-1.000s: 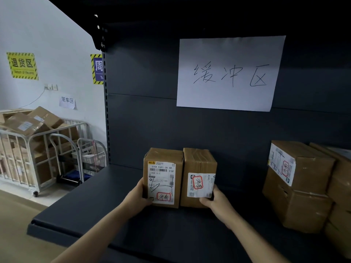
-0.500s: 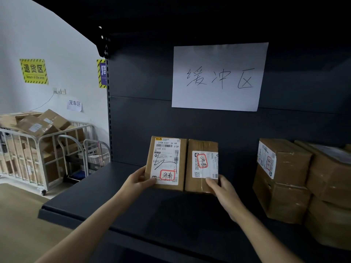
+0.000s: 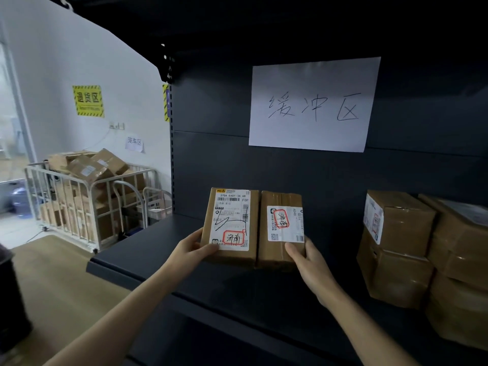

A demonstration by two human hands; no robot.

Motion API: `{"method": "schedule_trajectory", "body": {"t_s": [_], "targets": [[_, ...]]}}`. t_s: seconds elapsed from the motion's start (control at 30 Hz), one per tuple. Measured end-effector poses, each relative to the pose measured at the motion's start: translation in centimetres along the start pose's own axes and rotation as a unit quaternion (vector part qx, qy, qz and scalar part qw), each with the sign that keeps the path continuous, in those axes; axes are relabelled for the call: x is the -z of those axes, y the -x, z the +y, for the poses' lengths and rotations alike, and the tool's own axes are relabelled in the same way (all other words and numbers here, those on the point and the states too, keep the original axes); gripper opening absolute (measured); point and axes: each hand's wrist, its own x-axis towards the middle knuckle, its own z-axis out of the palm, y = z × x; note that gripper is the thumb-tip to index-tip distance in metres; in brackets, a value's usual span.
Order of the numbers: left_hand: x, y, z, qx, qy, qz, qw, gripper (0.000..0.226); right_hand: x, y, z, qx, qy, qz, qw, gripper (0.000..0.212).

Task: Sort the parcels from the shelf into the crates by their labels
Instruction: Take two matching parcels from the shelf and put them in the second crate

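Two small cardboard parcels are held side by side, touching, just above the dark shelf (image 3: 148, 262). My left hand (image 3: 190, 249) grips the left parcel (image 3: 229, 225) at its lower left corner; its white label has a barcode and a red-boxed handwritten mark. My right hand (image 3: 306, 260) grips the right parcel (image 3: 280, 233) at its lower right corner; its smaller white label also bears a red-circled mark. Both label faces are tilted up toward me. No crates are in view.
Several more cardboard parcels (image 3: 398, 247) are stacked on the shelf at the right. A white paper sign (image 3: 311, 107) with handwriting hangs on the shelf's back panel. A metal cage cart (image 3: 79, 207) full of boxes stands at the left by the wall.
Both hands have lifted the two parcels off the shelf and tipped them back, so their labelled faces now show fully. The view has shifted closer and to the right.
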Motion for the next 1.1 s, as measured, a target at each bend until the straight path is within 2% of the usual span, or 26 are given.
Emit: {"method": "schedule_trajectory", "body": {"t_s": [0.13,0.37,0.5,0.73,1.1], "targets": [[1.4,1.2,0.6,0.004,-0.005,0.026,1.000,0.035,-1.3,0.0,-0.5,0.009,-0.011,-0.019,1.000,0.048],[5.6,4.2,0.6,0.009,-0.021,0.078,0.997,0.032,-5.7,0.3,-2.3,0.024,-0.039,-0.065,0.997,0.025],[9.5,6.6,0.5,0.018,-0.031,0.098,0.994,0.033,-9.8,0.6,-3.6,0.035,-0.039,-0.087,0.995,0.024],[19.5,12.5,-0.4,0.033,-0.048,0.171,0.984,0.031,-20.7,2.5,-7.6,0.053,-0.051,-0.145,0.987,0.013],[35.7,24.2,-2.3,0.060,-0.037,0.267,0.961,0.031,-39.9,8.0,-12.9,0.078,-0.071,-0.246,0.963,0.023]]}}
